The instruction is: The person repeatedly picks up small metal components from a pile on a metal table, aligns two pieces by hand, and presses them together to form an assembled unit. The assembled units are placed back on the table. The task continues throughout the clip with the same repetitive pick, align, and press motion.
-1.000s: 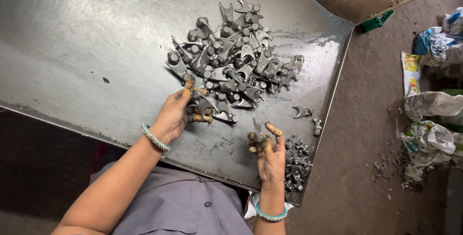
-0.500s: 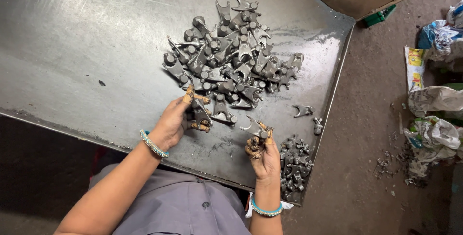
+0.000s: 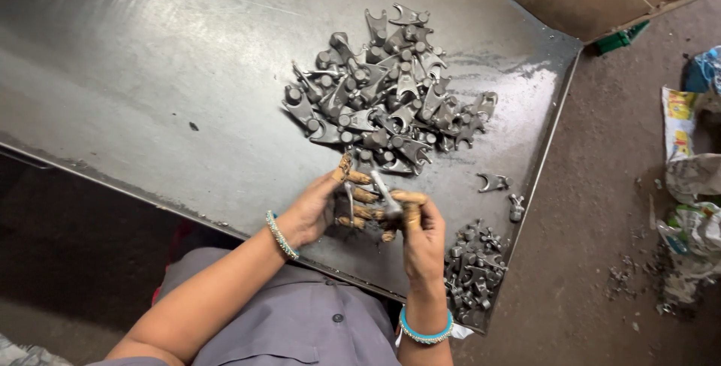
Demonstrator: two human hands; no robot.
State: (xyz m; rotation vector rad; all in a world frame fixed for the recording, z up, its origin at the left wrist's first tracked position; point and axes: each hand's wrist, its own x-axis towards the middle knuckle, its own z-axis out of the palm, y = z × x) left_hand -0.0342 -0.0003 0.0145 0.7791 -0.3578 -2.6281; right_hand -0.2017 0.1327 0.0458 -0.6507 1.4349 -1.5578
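My left hand (image 3: 319, 208) and right hand (image 3: 422, 232) meet, both gripping one grey metal forked part (image 3: 384, 199) between them. Main parts pile (image 3: 387, 95) lies beyond my hands on the tabletop (image 3: 150, 73); smaller heap (image 3: 475, 261) just right.

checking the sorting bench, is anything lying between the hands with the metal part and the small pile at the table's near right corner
Nothing visible does. Both the left hand and right hand grip one forked metal part above bare table. The small pile lies just right of the right hand, apart from the big heap.
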